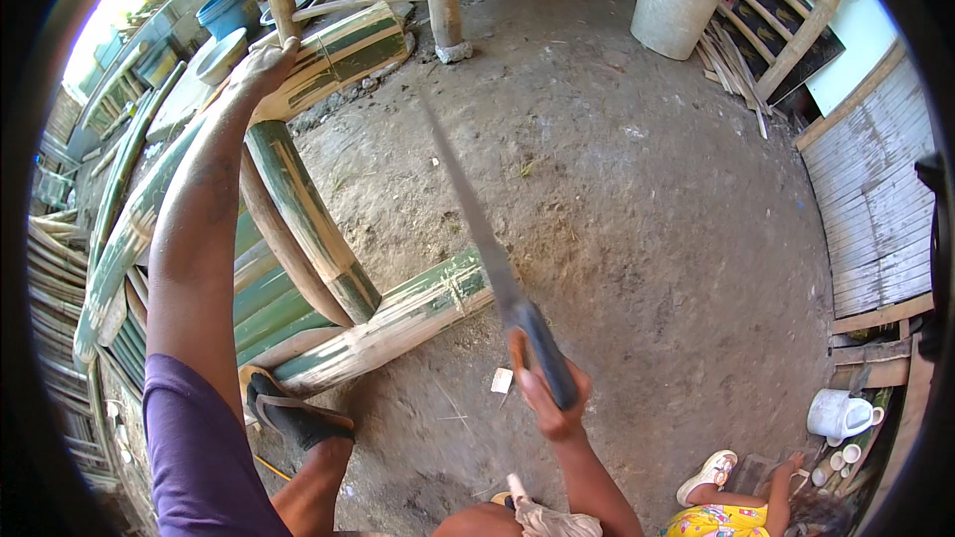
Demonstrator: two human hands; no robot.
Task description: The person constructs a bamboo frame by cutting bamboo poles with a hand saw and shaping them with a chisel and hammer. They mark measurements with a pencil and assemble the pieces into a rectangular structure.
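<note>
One right hand (pixel 557 403) was closed round a handsaw (pixel 502 278); one left hand (pixel 264 70) rested on the upper beam (pixel 348 50), grip unclear. Bamboo frame (pixel 306 209) stood left of centre, lower pole (pixel 398 316) near the handsaw. Step: apparently sawing; next move called for steady bracing.
</note>
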